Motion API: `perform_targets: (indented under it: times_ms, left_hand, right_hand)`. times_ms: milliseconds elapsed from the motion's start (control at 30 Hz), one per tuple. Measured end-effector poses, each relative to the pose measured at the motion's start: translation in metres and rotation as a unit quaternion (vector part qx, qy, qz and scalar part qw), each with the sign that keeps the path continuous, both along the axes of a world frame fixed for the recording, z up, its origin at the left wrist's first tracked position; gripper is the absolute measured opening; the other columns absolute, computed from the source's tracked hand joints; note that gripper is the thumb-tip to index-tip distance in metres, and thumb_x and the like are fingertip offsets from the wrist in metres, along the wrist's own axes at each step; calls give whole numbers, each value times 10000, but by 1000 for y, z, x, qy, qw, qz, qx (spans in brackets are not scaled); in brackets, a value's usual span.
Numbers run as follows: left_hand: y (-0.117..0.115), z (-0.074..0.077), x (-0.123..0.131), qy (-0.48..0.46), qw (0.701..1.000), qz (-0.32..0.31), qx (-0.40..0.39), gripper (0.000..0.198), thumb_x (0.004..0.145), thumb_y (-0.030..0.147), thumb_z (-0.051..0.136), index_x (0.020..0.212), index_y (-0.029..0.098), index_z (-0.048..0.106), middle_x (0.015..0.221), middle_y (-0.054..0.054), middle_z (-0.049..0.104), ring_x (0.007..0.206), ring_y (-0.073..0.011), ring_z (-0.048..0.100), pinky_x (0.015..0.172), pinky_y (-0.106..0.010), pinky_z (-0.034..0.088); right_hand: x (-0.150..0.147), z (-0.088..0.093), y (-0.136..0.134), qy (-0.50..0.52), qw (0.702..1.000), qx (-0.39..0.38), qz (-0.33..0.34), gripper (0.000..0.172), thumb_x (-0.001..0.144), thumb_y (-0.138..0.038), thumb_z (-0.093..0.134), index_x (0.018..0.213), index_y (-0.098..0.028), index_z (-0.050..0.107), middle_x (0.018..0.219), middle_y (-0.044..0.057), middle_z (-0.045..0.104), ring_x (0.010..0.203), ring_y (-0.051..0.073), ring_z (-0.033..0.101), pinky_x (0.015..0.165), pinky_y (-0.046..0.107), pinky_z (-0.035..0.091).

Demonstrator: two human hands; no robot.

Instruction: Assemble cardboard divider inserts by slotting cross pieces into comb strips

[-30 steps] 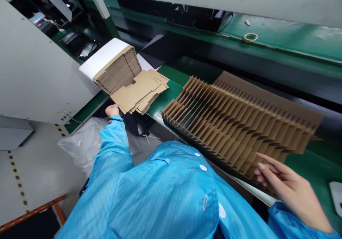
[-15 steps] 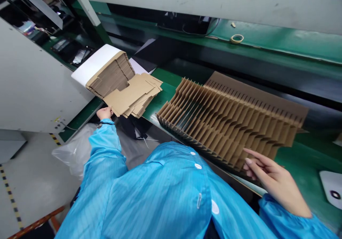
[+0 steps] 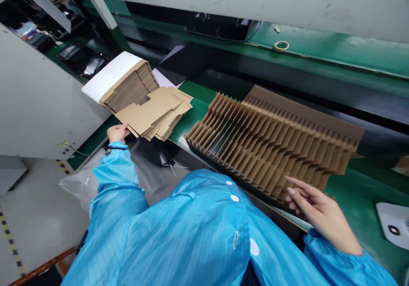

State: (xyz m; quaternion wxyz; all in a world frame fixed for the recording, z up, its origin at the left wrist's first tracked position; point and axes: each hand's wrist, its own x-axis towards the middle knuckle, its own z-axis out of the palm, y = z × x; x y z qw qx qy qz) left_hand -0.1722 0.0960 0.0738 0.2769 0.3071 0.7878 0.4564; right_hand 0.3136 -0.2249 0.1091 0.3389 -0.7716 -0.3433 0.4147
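Observation:
My left hand [image 3: 118,132] pinches the near corner of the top cardboard divider sheet [image 3: 148,109], which lies on a loose fan of similar notched sheets. Behind it a thick bundle of cardboard pieces [image 3: 131,85] is wrapped in a white-faced band [image 3: 111,73]. To the right stands a cardboard partition grid [image 3: 249,149], with many upright slats slotted together and a long slotted strip [image 3: 303,115] along its far side. At the grid's near right corner is my right hand [image 3: 315,207], index finger and thumb apart and the other fingers curled, with nothing visible in it.
A green workbench [image 3: 348,196] carries all this under a white shelf beam [image 3: 223,2]. A tape roll [image 3: 281,46] lies on the back ledge. A white device [image 3: 394,224] sits at far right, and a clear plastic bag [image 3: 84,179] hangs below the left hand.
My left hand has drawn the top divider sheet slightly left and toward me, off the fanned stack. My right hand keeps its place by the grid; the view has shifted slightly.

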Motion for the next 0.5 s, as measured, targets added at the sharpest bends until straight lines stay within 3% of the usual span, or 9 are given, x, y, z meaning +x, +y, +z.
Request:
perform_targets:
  times_ms: [133, 200, 267, 333, 400, 467, 500]
  left_hand:
    - [-4, 19, 20, -18, 999, -10, 39, 109, 901, -17, 477, 881, 78, 526, 541, 106, 433, 465, -9, 426, 612, -159, 505]
    - [-8, 27, 36, -31, 997, -24, 61, 250, 897, -24, 448, 1120, 86, 475, 570, 126, 436, 468, -13, 432, 608, -152, 494]
    - [-16, 34, 56, -20, 993, -51, 104, 491, 888, -5, 470, 1342, 108, 319, 625, 121, 495, 509, -29, 489, 625, -162, 499]
    - [-31, 40, 78, 62, 976, -93, 186, 573, 876, 56, 530, 1399, 108, 303, 654, 92, 547, 554, -59, 543, 654, -194, 518]
    - [-52, 45, 102, 214, 922, -155, 284, 410, 866, 147, 596, 1267, 104, 522, 643, 41, 583, 598, -113, 604, 696, -245, 544]
    - [-75, 48, 128, 348, 827, -252, 363, 221, 888, 228, 616, 1084, 143, 672, 667, -21, 646, 683, -178, 684, 745, -279, 564]
    - [-87, 47, 142, 380, 766, -322, 407, 232, 908, 224, 594, 1114, 167, 683, 741, -50, 698, 760, -198, 720, 769, -275, 571]
  right_hand:
    - [0, -5, 0, 11, 1000, 17, 6, 727, 642, -737, 717, 1115, -190, 644, 622, 19, 636, 497, 158, 575, 459, 269, 501]
    - [-2, -6, 1, 26, 999, 22, 9, 715, 649, -722, 727, 1114, -184, 649, 623, 17, 634, 500, 153, 578, 459, 263, 502]
    - [-4, -6, 4, 45, 998, 28, 17, 696, 671, -696, 733, 1125, -175, 651, 622, 12, 628, 502, 143, 575, 461, 254, 496]
    - [-6, -3, 10, 63, 997, 39, 22, 662, 700, -664, 733, 1131, -168, 654, 622, 5, 624, 498, 130, 564, 454, 245, 481]
    - [-10, 4, 20, 81, 994, 68, 11, 652, 723, -641, 731, 1156, -160, 648, 628, 0, 625, 491, 117, 551, 453, 237, 467]
    - [-15, 14, 35, 108, 986, 121, -18, 705, 735, -638, 726, 1236, -156, 611, 639, -6, 632, 493, 115, 551, 455, 235, 455]
    - [-18, 19, 44, 126, 979, 155, -36, 753, 739, -649, 717, 1291, -156, 578, 642, -9, 633, 493, 118, 554, 451, 236, 448]
